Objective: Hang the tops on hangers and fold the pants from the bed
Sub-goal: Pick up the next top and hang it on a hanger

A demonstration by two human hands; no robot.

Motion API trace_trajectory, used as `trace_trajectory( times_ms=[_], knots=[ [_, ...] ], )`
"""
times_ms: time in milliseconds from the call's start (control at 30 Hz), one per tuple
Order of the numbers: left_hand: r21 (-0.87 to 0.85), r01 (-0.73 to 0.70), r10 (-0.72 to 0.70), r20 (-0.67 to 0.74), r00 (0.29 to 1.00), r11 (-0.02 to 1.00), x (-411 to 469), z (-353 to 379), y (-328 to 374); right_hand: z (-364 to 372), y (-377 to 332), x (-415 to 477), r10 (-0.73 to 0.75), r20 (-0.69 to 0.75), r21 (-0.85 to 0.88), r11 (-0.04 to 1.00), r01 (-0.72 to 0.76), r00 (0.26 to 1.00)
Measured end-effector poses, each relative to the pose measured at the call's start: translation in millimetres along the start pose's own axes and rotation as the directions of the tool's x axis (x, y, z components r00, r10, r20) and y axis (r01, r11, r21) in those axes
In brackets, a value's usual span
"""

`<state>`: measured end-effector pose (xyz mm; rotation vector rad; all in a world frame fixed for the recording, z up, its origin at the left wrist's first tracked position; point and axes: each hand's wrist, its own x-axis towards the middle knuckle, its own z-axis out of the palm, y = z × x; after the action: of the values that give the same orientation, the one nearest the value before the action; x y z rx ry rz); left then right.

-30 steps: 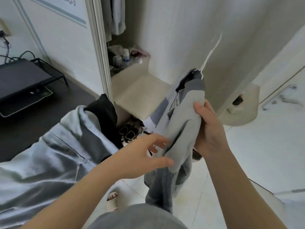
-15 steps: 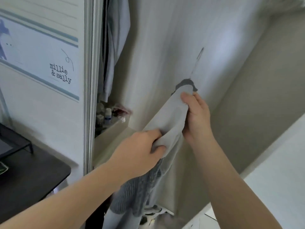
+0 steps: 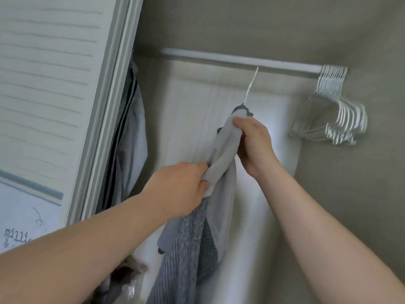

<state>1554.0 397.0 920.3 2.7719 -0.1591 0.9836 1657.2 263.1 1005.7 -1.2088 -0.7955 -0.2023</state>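
A grey top [image 3: 221, 189] with a darker ribbed lower part hangs on a white hanger [image 3: 249, 88], whose thin hook reaches up to the white closet rod [image 3: 219, 59]. My right hand [image 3: 254, 141] grips the top near its collar, just under the hook. Lower down, my left hand [image 3: 184, 189] clutches a bunched fold of the same top at its shoulder. The hanger's body is hidden inside the fabric.
A bunch of several bare white hangers [image 3: 333, 110] hangs at the rod's right end. Grey and dark garments [image 3: 129, 137] hang at the left behind the sliding closet door [image 3: 57, 106]. The closet's back wall lies behind the top.
The view has swung up from the floor and bed into the closet. Both hands have lifted the top on its hanger up to the rod. My left hand, open before, now grips the fabric.
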Motion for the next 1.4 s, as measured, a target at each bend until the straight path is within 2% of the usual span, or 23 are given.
trace_trajectory(
  times_ms=[133, 333, 600, 733, 967, 1033, 1133, 1300, 1400],
  knots=[
    [0.133, -0.017, 0.029, -0.092, 0.995, 0.991, 68.2, -19.3, -4.1, -9.8, -28.3, 76.3, -0.058, 0.018, -0.109, 0.992, 0.060, 0.998],
    [0.227, 0.003, 0.042, -0.195, 0.980, 0.974, 148.2, -29.9, -2.3, -20.3, -47.8, 158.7, -0.136, -0.005, -0.185, 0.974, 0.132, 0.991],
    [0.293, 0.070, -0.010, -0.202, 0.979, 0.954, 217.8, -29.4, -5.1, -30.8, -43.6, 221.0, -0.090, -0.070, -0.260, 0.963, 0.069, 0.994],
    [0.335, 0.101, -0.042, -0.178, 0.983, 0.937, 228.5, -18.3, -11.7, -33.7, -29.0, 229.6, -0.087, -0.034, -0.286, 0.955, 0.074, 0.996],
    [0.382, 0.095, -0.068, -0.084, 0.994, 0.919, 227.5, -3.2, -20.3, -34.5, -5.5, 216.9, 0.032, 0.085, -0.321, 0.947, -0.003, 0.996],
    [0.371, 0.096, -0.071, -0.080, 0.994, 0.924, 226.4, -2.0, -23.1, -30.1, -7.8, 210.7, 0.050, 0.136, -0.375, 0.927, 0.005, 0.989],
    [0.362, 0.132, -0.109, -0.082, 0.991, 0.923, 221.9, -4.9, -29.5, -24.3, -10.5, 199.6, 0.080, 0.219, -0.536, 0.843, 0.051, 0.973],
    [0.258, 0.111, -0.110, -0.021, 0.994, 0.960, 211.6, -11.5, -36.0, -11.0, -7.7, 186.9, -0.022, 0.230, -0.653, 0.738, 0.171, 0.973],
    [0.238, 0.089, -0.088, -0.014, 0.996, 0.967, 203.6, -14.6, -36.5, -1.2, -3.2, 187.3, -0.095, 0.239, -0.628, 0.744, 0.229, 0.966]
  ],
)
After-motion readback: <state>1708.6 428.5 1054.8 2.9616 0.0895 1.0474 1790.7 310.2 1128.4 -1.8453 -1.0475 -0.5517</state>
